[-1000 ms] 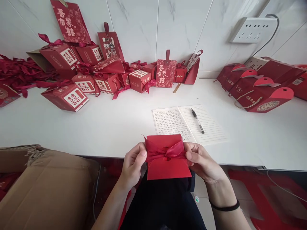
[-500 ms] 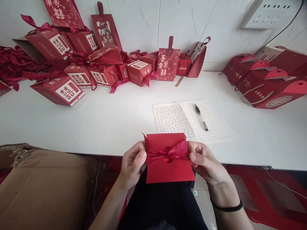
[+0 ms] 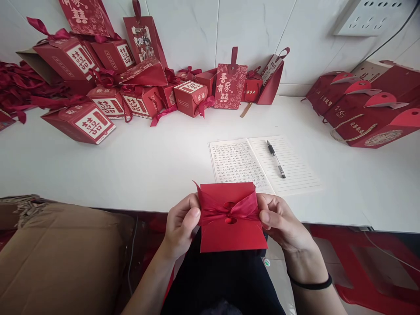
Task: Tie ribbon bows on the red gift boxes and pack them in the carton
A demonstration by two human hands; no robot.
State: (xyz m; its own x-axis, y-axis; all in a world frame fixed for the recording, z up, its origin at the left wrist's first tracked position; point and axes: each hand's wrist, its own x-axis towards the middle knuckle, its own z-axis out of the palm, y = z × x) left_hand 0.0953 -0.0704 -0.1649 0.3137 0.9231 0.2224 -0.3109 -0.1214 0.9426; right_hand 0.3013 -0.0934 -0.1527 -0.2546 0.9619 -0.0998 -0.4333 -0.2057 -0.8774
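Note:
A flat red paper box point(image 3: 231, 234) hangs over my lap at the near edge of the white table point(image 3: 157, 170). A dark red ribbon point(image 3: 229, 210) runs across its middle through a small hole. My left hand point(image 3: 181, 225) grips the box's left edge, thumb pressed on the ribbon end. My right hand point(image 3: 282, 223) pinches the right edge and the other ribbon end. A black band circles my right wrist.
An open notebook point(image 3: 262, 164) with a black pen point(image 3: 276, 159) lies just beyond the box. Several red gift boxes point(image 3: 95, 124) and ribbons crowd the back left, red handled boxes point(image 3: 364, 120) the right. A cardboard carton point(image 3: 62, 258) stands at my left. A socket strip point(image 3: 370, 17) hangs on the wall.
The view tilted down slightly. The box and both hands shifted a little lower and right; the grip on box and ribbon is unchanged.

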